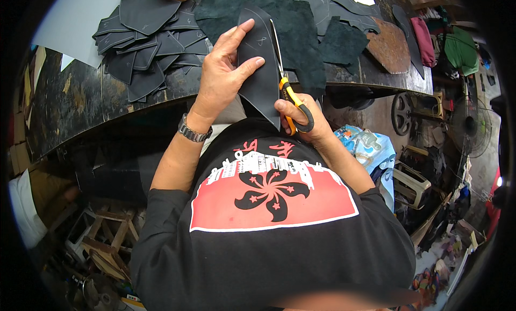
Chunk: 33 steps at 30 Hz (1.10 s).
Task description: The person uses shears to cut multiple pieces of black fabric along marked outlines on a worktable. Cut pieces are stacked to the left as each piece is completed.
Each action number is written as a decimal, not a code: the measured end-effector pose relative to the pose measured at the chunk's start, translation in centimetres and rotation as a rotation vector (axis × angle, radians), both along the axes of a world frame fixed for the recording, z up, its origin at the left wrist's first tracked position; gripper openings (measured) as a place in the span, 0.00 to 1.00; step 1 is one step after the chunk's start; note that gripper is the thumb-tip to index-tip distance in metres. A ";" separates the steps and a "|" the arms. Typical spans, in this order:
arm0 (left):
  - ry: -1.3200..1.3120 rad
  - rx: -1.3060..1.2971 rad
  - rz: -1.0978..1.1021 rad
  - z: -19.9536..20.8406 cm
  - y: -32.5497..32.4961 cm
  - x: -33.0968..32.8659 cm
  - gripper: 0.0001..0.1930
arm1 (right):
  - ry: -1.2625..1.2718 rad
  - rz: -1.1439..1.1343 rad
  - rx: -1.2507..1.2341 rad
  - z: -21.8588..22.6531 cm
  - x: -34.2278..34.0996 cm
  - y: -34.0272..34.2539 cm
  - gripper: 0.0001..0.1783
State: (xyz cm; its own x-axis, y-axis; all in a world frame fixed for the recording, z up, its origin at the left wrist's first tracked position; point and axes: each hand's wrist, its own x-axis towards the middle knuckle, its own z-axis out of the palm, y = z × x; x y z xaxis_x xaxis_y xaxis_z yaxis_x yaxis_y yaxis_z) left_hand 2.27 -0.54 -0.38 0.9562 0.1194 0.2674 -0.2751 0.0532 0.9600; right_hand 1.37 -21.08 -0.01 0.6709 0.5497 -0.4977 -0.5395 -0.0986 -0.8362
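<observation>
My left hand (228, 64) grips a black leather piece (260, 69) by its left side, with thumb and fingers lying over its face. Pale marking lines run on the piece, which hangs past the table's front edge toward my shirt. In my right hand (309, 117) is a pair of scissors (287, 91) with yellow and black handles, held by the loops. Their blades point away from me along the right edge of the leather piece; the tips lie near its upper right side. A large dark green-black hide (298, 31) lies on the table behind it.
Cut black leather pieces (148, 15) are piled at the left of the dark worn table (70, 104). A brown board (388, 46) lies at the table's right end. On the right stand a fan (470, 120) and a stool (411, 185); a wooden stool (110, 230) stands lower left.
</observation>
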 end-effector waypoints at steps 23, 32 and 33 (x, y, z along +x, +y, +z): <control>0.121 0.003 -0.173 0.8 0.7 -0.9 0.33 | -0.055 -0.022 -0.033 0.1 0.8 -0.3 0.19; 0.126 -0.063 -0.258 0.5 0.6 -0.7 0.33 | -0.021 0.034 -0.047 0.5 0.9 -0.7 0.20; 0.123 -0.029 -0.261 0.5 0.4 -0.9 0.33 | -0.030 0.033 -0.021 0.6 1.3 -0.7 0.21</control>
State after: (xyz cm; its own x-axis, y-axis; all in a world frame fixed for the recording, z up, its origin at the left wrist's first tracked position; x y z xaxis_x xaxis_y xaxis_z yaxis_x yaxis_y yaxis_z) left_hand 1.35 -0.11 0.16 0.9806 -0.1292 0.1474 -0.1299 0.1347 0.9823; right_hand 2.62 -21.74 0.60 0.6676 0.5612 -0.4892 -0.5101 -0.1338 -0.8496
